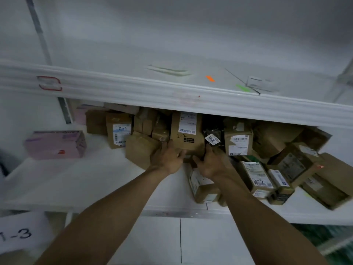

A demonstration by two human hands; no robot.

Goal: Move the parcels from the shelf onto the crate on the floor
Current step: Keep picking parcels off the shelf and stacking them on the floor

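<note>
Several brown cardboard parcels crowd the back and right of a white shelf [80, 180]. An upright brown parcel [186, 131] with a white label and "2-2" written on it stands in the middle of the pile. My left hand [168, 159] grips its lower left corner and my right hand [212, 165] holds its lower right side. Both arms reach in from below. A black-wrapped parcel [213, 135] with a "9665" tag leans just right of it. The crate is out of view.
A pink box [55, 145] lies at the shelf's left end. The upper shelf's white front edge [172, 92] overhangs the pile. A small parcel [202, 186] lies under my right wrist. A "1-3" label [16, 234] sits bottom left; something green [328, 238] shows bottom right.
</note>
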